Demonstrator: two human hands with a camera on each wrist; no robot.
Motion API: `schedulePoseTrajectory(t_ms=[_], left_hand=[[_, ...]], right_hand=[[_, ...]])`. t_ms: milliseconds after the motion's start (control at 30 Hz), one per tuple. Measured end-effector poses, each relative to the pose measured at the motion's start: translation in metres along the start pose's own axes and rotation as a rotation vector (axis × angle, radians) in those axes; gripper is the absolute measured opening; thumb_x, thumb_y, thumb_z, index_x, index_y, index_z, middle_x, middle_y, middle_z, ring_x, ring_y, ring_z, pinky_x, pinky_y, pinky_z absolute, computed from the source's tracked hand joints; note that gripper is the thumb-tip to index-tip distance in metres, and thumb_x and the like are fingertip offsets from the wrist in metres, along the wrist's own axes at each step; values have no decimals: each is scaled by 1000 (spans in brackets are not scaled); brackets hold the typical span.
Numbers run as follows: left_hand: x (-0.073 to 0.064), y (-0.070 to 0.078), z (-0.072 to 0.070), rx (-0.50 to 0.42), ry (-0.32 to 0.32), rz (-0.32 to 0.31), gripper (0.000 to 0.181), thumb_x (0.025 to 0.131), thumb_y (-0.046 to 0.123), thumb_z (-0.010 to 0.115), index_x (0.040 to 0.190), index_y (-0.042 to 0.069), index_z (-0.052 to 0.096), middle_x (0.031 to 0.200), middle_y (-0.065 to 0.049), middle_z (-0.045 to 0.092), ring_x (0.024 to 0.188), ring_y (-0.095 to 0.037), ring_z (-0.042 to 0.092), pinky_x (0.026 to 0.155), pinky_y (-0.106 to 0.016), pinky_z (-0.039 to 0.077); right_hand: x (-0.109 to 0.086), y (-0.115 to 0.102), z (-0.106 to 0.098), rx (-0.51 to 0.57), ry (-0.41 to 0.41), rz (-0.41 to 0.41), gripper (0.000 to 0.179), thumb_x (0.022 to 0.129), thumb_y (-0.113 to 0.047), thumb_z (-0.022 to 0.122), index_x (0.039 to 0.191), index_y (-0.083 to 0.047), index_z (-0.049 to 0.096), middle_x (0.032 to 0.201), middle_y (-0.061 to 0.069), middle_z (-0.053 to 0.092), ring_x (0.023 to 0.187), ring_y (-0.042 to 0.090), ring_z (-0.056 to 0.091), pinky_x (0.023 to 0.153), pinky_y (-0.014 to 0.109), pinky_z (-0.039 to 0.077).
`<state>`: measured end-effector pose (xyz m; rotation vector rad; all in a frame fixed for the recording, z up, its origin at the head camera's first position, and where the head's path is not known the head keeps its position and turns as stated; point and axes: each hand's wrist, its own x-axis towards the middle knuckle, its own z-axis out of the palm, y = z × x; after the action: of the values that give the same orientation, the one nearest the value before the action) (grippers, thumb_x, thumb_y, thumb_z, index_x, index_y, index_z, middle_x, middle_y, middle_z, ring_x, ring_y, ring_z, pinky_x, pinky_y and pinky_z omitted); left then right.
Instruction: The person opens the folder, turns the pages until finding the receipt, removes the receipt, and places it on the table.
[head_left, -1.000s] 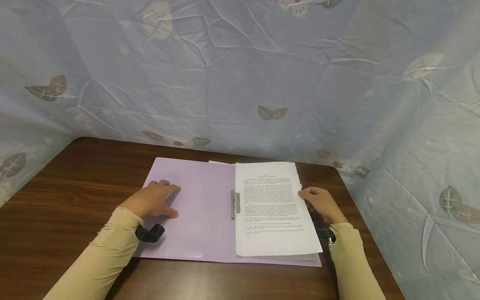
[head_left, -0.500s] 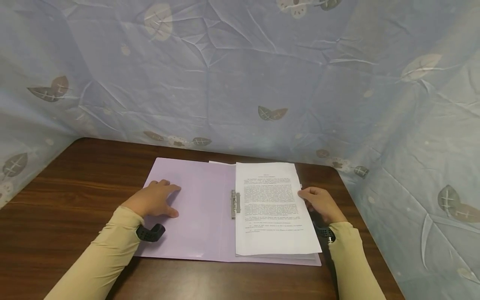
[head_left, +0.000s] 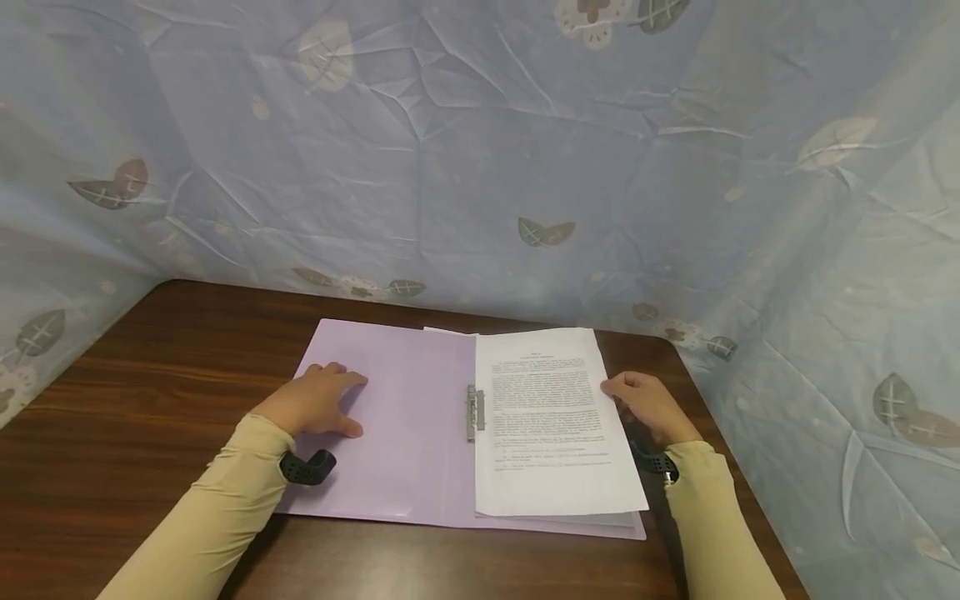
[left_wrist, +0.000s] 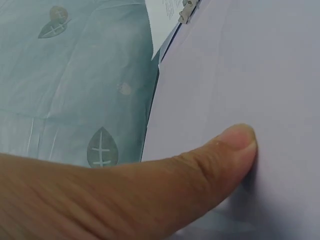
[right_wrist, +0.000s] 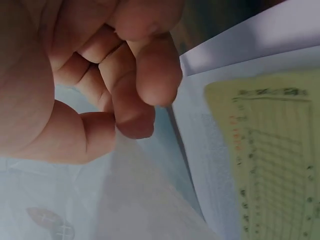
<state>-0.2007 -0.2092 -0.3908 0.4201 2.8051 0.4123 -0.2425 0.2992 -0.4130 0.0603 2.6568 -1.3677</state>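
We are seeing almost no shift in the past second — the right hand's fingers are still pinching the printed sheet over the open folder on the counter, apparently pausing. Loosely spread left fingers are resting on the folder. A metal clip is bordering the sheet, perhaps restraining it; a yellow page is showing beneath.

Brown table, crinkly blue cloth

Wood-grain top, rounded far corners. The cloth's covered in leaf prints and flower prints, hanging behind the table and along both its sides. Soft pale glare near the table's front.
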Motion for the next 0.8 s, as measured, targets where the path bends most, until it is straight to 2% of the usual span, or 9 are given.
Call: schedulePoseTrajectory(t_ms=[267,467,600,733,800], left_hand=[[-1,3,0,1,5,8,79,80,39,89,144,3,58,147,-35,47,134,-59,42,107,-72,39],[0,1,1,6,7,12,80,80,40,88,144,3,58,147,-35,48,134,-59,43,106,-72,39],[1,0,2,-2,6,14,80,80,40,88,144,3,58,147,-35,47,134,-59,42,106,-72,39],[0,0,2,-3,0,14,81,79,40,89,144,3,58,147,-36,47,134,-59,42,106,-72,39],[0,1,1,-3,0,15,81,80,40,88,144,3,58,147,-35,47,134,-59,42,106,-72,39]], right_hand=[[-8,-29,-15,28,-22,-52,28,102,-27,65,88,-3,61,74,2,56,63,14,49,56,28,43],[-13,-73,-19,33,-43,-114,32,102,-29,64,87,-2,59,73,-1,54,61,14,44,59,30,42],[-13,-107,-14,55,-81,-145,34,102,-30,63,88,0,57,70,1,52,63,17,52,63,32,49],[-11,-139,-2,81,-107,-175,30,102,-29,64,93,0,60,78,4,61,72,20,62,66,34,56],[-10,-155,7,72,-98,-198,27,101,-28,64,95,-2,62,80,3,60,75,20,60,69,33,55]])
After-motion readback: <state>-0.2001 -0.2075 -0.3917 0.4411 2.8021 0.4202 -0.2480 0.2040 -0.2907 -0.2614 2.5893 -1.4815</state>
